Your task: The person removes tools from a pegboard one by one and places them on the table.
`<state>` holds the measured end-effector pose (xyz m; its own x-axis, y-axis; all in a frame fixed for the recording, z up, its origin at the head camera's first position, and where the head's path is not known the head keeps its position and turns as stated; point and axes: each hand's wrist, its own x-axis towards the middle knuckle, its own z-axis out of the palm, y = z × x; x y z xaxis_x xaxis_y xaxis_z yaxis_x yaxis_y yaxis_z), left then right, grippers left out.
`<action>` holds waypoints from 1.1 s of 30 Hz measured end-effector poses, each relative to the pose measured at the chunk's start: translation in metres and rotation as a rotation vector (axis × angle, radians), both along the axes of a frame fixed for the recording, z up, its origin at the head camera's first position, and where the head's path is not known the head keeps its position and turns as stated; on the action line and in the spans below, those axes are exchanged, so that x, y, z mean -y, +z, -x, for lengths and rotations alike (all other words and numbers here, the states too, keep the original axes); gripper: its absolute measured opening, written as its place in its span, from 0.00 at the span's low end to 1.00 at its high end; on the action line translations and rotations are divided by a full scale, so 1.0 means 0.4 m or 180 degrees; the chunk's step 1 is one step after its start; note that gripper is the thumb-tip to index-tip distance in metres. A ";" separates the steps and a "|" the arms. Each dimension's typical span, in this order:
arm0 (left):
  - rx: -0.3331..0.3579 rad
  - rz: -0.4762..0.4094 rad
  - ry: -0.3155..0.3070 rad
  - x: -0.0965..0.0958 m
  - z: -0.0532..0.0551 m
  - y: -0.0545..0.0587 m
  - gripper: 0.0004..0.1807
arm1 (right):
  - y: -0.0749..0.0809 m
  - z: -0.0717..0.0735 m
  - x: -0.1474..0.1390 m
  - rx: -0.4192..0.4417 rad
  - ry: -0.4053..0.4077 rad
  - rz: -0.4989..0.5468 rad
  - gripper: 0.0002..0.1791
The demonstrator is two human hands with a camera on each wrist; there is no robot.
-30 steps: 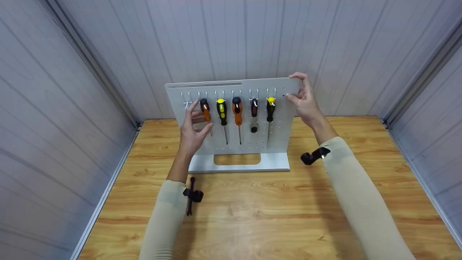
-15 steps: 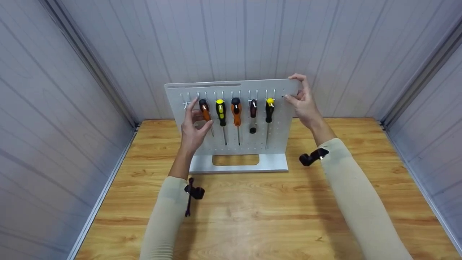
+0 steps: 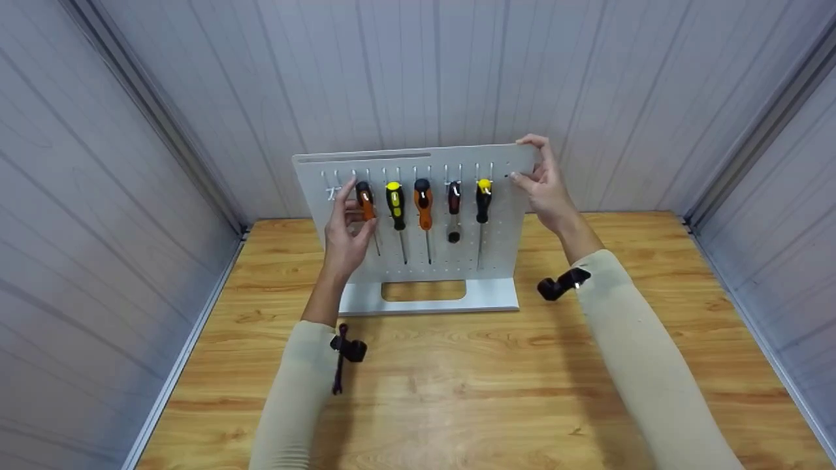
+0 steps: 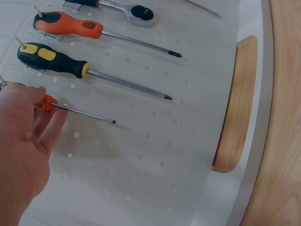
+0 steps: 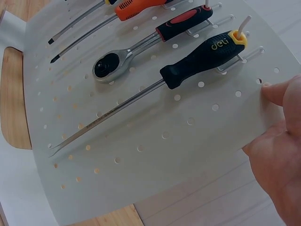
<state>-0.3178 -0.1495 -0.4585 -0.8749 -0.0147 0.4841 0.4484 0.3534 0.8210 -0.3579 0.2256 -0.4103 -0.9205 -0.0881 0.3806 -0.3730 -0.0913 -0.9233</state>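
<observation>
A white pegboard (image 3: pixel 503 248) stands upright on its flat base, with tools hanging from its hooks. In the head view my left hand (image 3: pixel 346 245) is at the board's left side, its thumb and fingers around the orange-and-black handle of a small screwdriver (image 3: pixel 365 201). The left wrist view shows that screwdriver's shaft (image 4: pixel 89 113) pointing down the board, its handle partly covered by the hand. At the top right corner, my right hand (image 3: pixel 548 196) pinches the pegboard between thumb and fingers.
Beside the held screwdriver hang a yellow-black screwdriver (image 3: pixel 396 207), an orange screwdriver (image 3: pixel 424 205), a ratchet wrench (image 3: pixel 454 198) and a fork-tipped tool (image 5: pixel 202 59). A dark wrench (image 3: pixel 338 377) lies on the wooden table (image 3: pixel 470 385) near the left sleeve. Panel walls enclose the table.
The small screwdriver has dropped slightly in the left hand, its tip now lower. My right hand keeps its hold on the board corner. The whole head view has shifted a little.
</observation>
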 end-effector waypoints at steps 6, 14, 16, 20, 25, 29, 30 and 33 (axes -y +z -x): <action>0.0037 0.0016 -0.0024 0.008 -0.004 0.002 0.41 | -0.002 0.000 0.004 -0.0028 0.0009 -0.0001 0.30; 0.0073 0.0028 -0.0032 0.013 -0.012 0.003 0.42 | 0.004 -0.001 0.006 0.0022 -0.0005 -0.0017 0.30; 0.0078 0.0028 -0.0033 0.013 -0.014 0.004 0.42 | 0.004 -0.003 0.005 0.0045 -0.0002 -0.0028 0.30; 0.0121 0.0029 -0.0072 0.011 -0.017 0.011 0.42 | 0.004 -0.005 0.003 0.0087 -0.0024 -0.0035 0.29; 0.0283 -0.0087 -0.0138 0.012 -0.023 0.022 0.44 | 0.003 -0.005 0.005 0.0083 -0.0017 -0.0046 0.29; 0.0420 -0.0232 -0.0211 0.017 -0.030 0.029 0.45 | 0.001 -0.003 0.009 0.0058 0.0010 -0.0016 0.30; 0.0439 -0.0258 -0.0225 0.019 -0.032 0.030 0.45 | 0.001 -0.002 0.010 0.0053 0.0015 -0.0009 0.30; 0.0464 -0.0288 -0.0257 0.025 -0.037 0.033 0.44 | 0.001 -0.002 0.014 0.0043 0.0024 0.0012 0.31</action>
